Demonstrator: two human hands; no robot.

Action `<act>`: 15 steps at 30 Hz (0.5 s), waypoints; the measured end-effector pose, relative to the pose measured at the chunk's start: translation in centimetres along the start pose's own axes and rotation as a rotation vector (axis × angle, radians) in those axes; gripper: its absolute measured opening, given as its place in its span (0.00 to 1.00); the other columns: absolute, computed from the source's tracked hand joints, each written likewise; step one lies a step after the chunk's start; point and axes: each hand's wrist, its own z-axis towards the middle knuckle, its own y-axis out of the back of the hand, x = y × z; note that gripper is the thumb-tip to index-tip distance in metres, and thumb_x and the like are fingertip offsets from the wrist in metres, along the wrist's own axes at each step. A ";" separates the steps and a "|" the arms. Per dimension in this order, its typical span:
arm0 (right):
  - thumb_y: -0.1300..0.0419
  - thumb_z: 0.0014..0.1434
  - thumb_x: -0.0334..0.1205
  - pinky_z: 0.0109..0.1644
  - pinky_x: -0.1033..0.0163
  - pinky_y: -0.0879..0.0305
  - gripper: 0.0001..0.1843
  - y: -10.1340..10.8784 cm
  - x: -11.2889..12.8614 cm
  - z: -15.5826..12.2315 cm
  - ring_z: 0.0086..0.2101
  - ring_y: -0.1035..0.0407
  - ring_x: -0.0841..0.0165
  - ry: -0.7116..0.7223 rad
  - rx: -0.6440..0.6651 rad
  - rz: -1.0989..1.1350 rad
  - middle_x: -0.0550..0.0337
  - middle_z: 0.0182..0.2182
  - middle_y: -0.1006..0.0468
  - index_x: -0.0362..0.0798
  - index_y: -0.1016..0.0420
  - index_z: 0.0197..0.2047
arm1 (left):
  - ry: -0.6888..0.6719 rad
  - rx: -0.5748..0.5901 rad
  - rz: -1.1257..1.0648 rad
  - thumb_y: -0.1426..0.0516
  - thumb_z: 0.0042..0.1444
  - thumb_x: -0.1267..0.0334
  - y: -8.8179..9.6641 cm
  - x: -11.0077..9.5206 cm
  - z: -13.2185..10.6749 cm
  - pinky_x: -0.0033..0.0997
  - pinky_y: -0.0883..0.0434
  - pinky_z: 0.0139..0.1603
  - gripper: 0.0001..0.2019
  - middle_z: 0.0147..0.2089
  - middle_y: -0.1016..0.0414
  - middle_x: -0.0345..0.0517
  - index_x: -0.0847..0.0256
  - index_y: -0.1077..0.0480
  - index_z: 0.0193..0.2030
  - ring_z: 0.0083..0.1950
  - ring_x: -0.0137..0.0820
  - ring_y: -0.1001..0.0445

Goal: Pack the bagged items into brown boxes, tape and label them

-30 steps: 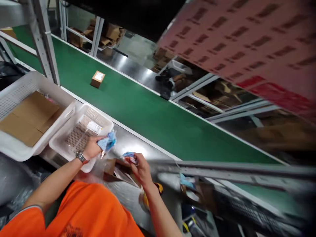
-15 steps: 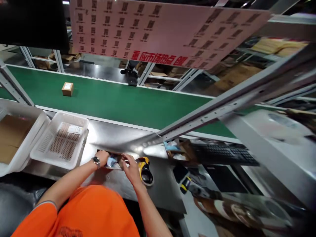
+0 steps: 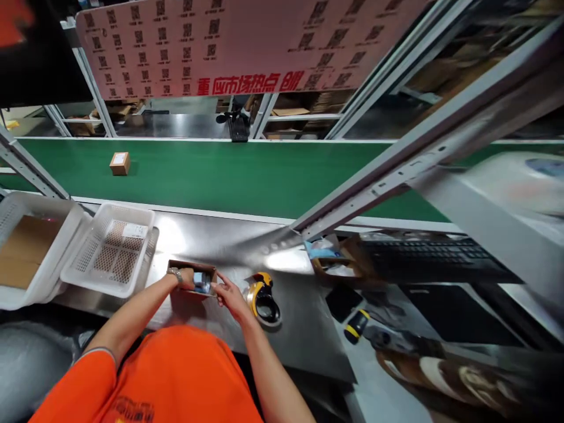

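Observation:
A small open cardboard box sits on the steel bench right in front of me. My left hand reaches into it, fingers closed round a light-blue packet. My right hand is at the box's right edge, its index finger stretched toward the packet; I cannot make out whether it touches it. A yellow-and-black tape dispenser lies just right of my right hand.
Two white mesh baskets stand at the left: a small one with a label, a larger one holding flat cardboard. Behind runs a green conveyor belt carrying a small sealed carton. A black keyboard and a handheld scanner are at the right.
My hands came away from the small basket with the blue packets and moved down into the cardboard box. My view swung right and levelled.

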 end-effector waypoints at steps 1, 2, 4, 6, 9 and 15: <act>0.23 0.52 0.52 0.24 0.67 0.41 0.57 0.0 0.1 0.3 0.21 0.38 0.71 -0.011 0.006 0.003 0.75 0.22 0.30 0.42 0.33 0.80 | 0.005 0.020 -0.005 0.28 0.53 0.70 0.4 0.5 0.0 0.30 0.24 0.39 0.09 0.36 0.13 0.58 0.73 0.15 0.40 0.38 0.42 0.15; 0.23 0.52 0.52 0.24 0.67 0.42 0.58 0.0 0.3 0.5 0.21 0.38 0.71 -0.021 0.010 0.003 0.75 0.21 0.30 0.41 0.34 0.81 | 0.000 0.029 -0.011 0.27 0.54 0.67 0.8 0.9 -0.1 0.30 0.24 0.40 0.12 0.40 0.12 0.58 0.72 0.15 0.44 0.40 0.41 0.15; 0.24 0.53 0.51 0.24 0.67 0.44 0.60 0.1 0.3 1.0 0.21 0.38 0.71 -0.033 0.021 -0.002 0.76 0.21 0.31 0.41 0.37 0.83 | -0.033 0.025 -0.029 0.27 0.55 0.64 1.7 1.5 -0.5 0.29 0.23 0.45 0.18 0.49 0.10 0.58 0.69 0.16 0.51 0.46 0.42 0.14; 0.25 0.53 0.52 0.24 0.68 0.45 0.61 0.1 0.1 1.2 0.20 0.39 0.72 -0.032 0.014 -0.004 0.77 0.20 0.31 0.42 0.38 0.84 | -0.059 0.004 -0.023 0.25 0.55 0.61 2.3 1.7 -1.2 0.31 0.21 0.54 0.25 0.58 0.11 0.58 0.66 0.17 0.59 0.55 0.46 0.13; 0.25 0.53 0.52 0.23 0.68 0.46 0.60 0.0 -0.3 1.3 0.21 0.39 0.72 -0.028 0.000 0.014 0.77 0.21 0.31 0.43 0.37 0.84 | -0.091 -0.062 0.072 0.25 0.58 0.57 2.4 2.1 -2.7 0.39 0.22 0.67 0.35 0.67 0.16 0.61 0.62 0.23 0.72 0.66 0.50 0.16; 0.27 0.53 0.49 0.23 0.67 0.41 0.52 -0.6 -0.8 0.2 0.21 0.37 0.71 -0.028 -0.044 0.009 0.75 0.21 0.30 0.41 0.29 0.78 | -0.071 0.086 0.378 0.41 0.74 0.68 0.9 3.5 -4.0 0.44 0.17 0.62 0.14 0.56 0.13 0.70 0.66 0.13 0.56 0.60 0.52 0.12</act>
